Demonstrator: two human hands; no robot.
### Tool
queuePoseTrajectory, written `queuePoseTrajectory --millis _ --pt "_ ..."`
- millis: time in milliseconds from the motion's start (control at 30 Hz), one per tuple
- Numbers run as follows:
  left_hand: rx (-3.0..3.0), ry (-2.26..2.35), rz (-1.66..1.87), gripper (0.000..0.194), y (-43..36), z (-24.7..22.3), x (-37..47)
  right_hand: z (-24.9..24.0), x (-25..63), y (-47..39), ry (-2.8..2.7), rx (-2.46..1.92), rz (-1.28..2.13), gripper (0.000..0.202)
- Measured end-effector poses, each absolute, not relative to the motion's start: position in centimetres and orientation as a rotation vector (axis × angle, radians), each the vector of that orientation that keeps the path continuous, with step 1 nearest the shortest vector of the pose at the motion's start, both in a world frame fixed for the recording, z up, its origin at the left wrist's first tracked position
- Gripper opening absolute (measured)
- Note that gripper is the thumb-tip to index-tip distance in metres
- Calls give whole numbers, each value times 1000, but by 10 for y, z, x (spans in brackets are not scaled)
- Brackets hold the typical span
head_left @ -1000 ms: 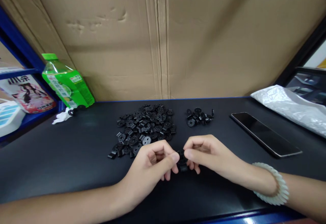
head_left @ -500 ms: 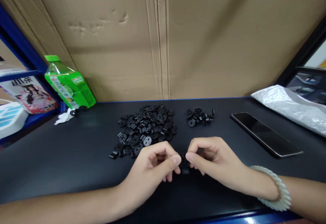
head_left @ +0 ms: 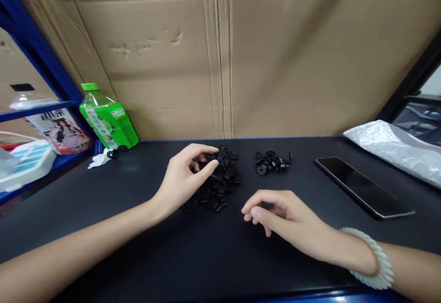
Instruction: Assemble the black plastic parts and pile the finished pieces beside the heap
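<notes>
My left hand (head_left: 189, 174) is over the large pile of small black plastic parts (head_left: 227, 174), thumb and forefinger apart, covering the pile's left side. Nothing shows held between those fingertips. Nearer the front, my right hand (head_left: 275, 211) hovers above the black table (head_left: 213, 257) with fingers loosely curled and a gap between thumb and fingers; no part is visible in it. A smaller cluster of black parts (head_left: 272, 163) lies beyond my right hand.
A phone (head_left: 361, 186) and a silvery plastic bag (head_left: 399, 147) lie at the right. On the left are a green bottle (head_left: 110, 121), a crumpled white tissue (head_left: 100, 158), and a shelf with a printed bottle (head_left: 67, 133). Cardboard (head_left: 165, 64) stands behind the table.
My left hand has moved away from my right hand, up and left onto the large pile. The black part that was between both hands is no longer visible. My right hand stays near its place.
</notes>
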State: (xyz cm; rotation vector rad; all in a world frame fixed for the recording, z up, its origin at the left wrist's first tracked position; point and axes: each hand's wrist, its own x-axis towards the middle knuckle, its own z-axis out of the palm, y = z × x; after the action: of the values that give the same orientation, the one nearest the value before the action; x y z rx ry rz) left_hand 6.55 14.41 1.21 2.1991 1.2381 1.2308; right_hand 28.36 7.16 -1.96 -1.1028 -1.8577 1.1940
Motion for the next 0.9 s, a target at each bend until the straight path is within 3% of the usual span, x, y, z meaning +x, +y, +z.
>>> queuePoseTrajectory --millis 100,300,433,900 --pt "2345 1148 1240 23 135 7 69 -16 287 77 -1934 -1161 1002 23" --pt "2312 680 622 34 80 -14 85 -2 321 111 -1898 -1344 401 14" --pt "2227 662 493 31 74 -21 88 8 348 129 -1890 -1552 35 14" --pt "2193 711 487 27 79 -23 88 -2 388 164 -1927 -1814 -75 22"
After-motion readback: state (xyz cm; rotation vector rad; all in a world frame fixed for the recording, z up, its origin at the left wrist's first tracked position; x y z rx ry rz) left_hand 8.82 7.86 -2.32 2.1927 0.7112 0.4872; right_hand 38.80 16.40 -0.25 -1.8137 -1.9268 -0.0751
